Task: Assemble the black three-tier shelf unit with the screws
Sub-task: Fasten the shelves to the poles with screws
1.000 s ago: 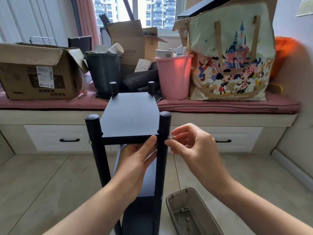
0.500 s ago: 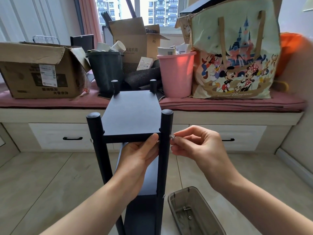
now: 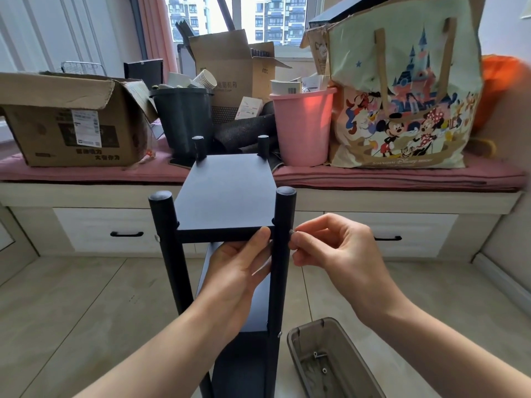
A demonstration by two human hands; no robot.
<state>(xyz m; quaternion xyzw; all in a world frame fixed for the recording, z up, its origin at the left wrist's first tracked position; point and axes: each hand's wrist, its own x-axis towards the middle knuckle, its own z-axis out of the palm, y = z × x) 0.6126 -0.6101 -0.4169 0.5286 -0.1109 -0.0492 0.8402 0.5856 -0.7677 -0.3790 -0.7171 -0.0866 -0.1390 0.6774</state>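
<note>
- Mostly built already: the shelf unit [image 3: 227, 225] stands upright on the floor in front of the window seat [image 3: 373, 179], w/ four black posts up and the top board [image 3: 230, 191] sitting between them.
- Lower boards show beneath the top one; a screw head is visible low on the near right post [image 3: 283, 254] and another on the near left post at top-board height, so those joints look done.
- Step in hand, as I judge it: fastening the top board to the near right post.
- Right hand [image 3: 339, 251] pinches a small silver screw [image 3: 292, 232] between thumb and forefinger, its tip right at the post's outer side, level w/ the board edge.
- Left hand [image 3: 238, 271] cups under the top board's front edge, thumb up against the edge beside the post, fingers curled round the board to steady it.
- Left to do, approx: seat and tighten this screw; far-post joints are hidden, can't tell their state.
- A brown tray [image 3: 324, 366] on the floor by the right forearm holds a few spare fasteners.
- Vs half a sec ago: the screw has moved in from a small gap to touch the post; left hand's hold is unchanged; the view has tipped slightly.
</note>
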